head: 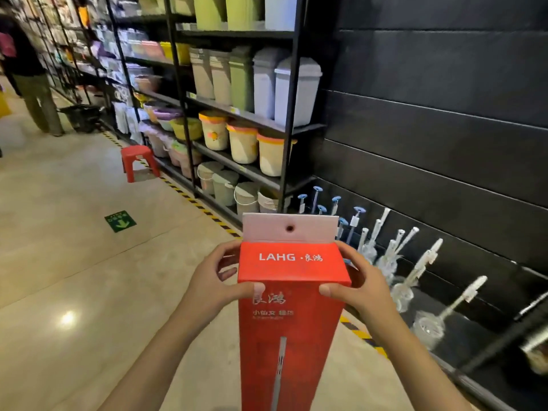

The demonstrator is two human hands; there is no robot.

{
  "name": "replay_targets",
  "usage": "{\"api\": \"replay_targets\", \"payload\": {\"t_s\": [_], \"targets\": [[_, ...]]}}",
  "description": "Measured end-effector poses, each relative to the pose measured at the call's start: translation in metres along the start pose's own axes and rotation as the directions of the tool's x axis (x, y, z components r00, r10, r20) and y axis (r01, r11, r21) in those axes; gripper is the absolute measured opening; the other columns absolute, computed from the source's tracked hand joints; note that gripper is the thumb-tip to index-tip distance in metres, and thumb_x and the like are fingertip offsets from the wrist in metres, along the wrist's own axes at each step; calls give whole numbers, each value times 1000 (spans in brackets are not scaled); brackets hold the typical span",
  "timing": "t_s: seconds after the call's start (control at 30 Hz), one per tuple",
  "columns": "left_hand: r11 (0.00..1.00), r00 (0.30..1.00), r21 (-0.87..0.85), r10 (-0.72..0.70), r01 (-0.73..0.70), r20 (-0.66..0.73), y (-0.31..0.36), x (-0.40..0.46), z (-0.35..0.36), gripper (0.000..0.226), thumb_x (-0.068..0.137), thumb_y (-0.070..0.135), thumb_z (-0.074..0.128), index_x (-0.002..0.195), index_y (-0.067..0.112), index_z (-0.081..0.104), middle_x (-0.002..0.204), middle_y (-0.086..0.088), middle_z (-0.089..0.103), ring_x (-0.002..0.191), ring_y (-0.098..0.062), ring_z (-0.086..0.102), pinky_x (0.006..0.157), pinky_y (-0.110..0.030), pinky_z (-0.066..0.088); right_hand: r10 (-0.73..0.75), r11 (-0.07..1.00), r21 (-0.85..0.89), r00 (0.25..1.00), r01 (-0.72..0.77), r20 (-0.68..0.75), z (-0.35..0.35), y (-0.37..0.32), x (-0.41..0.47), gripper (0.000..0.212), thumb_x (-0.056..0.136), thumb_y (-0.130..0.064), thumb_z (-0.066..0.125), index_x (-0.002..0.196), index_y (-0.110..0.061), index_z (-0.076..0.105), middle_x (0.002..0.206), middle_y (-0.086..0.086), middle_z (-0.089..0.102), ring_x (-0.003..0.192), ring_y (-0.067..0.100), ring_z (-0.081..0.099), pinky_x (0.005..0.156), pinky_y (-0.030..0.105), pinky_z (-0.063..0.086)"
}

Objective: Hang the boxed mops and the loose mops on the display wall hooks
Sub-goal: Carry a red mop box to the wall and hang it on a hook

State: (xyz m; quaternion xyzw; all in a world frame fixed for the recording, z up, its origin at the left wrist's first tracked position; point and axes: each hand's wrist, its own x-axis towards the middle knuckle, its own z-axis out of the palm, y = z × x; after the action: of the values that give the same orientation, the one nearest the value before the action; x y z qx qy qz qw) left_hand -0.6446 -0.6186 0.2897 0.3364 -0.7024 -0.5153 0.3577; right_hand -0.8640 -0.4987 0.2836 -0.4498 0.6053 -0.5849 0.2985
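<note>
A tall red mop box marked LAHG stands upright in front of me, its white hang tab with a round hole at the top. My left hand grips the box's upper left edge, thumb on the front. My right hand grips the upper right edge the same way. The black slatted display wall rises to the right. Several loose mops with pale handles lean along its base. I cannot make out any hooks on the wall.
Black shelving to the left of the wall holds bins and buckets. A red plastic stool stands in the aisle by yellow-black floor tape. A person and a black basket are far down the aisle on the left.
</note>
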Motion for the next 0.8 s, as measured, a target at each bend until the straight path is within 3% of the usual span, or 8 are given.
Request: {"api": "replay_targets", "payload": {"t_s": [0.1,0.27,0.47,0.6,0.8], "targets": [[999,1000,-50,13,-12,26,-14,61,3,76,41,47,79,112,39,55,112,18,64,106,4,59,95,-28,49,-7,1000,-19,998,6,-60,-3,7,50,75,43,-32,85,112,-42,58,102,-24,69,95,2,67,73,21,56],[994,989,-55,96,-90,115,-22,167,6,80,41,52,78,115,35,54,113,17,63,104,6,58,78,-7,49,-17,999,-33,981,11,-194,-11,14,130,77,39,-39,82,113,-37,59,100,-16,71,94,1,67,70,19,56],[985,964,-84,163,-148,209,-14,290,17,81,43,51,77,118,34,54,113,12,64,102,-2,62,70,-15,55,-56,998,-25,950,50,-309,-27,17,224,70,43,-38,80,110,-37,60,100,-22,71,96,0,66,70,15,54],[981,956,-81,192,-178,224,-12,370,26,82,44,53,76,121,33,53,117,11,63,105,-5,62,78,-24,56,-74,997,-20,931,71,-357,-43,20,294,70,44,-38,80,111,-38,60,103,-17,71,99,4,66,75,20,56],[971,959,-139,218,-195,179,-16,474,48,73,44,49,75,112,35,56,110,11,65,99,-1,64,76,-16,54,-148,989,-27,928,147,-343,-70,36,404,77,48,-39,79,121,-27,58,113,-9,69,106,7,64,81,20,55]]}}
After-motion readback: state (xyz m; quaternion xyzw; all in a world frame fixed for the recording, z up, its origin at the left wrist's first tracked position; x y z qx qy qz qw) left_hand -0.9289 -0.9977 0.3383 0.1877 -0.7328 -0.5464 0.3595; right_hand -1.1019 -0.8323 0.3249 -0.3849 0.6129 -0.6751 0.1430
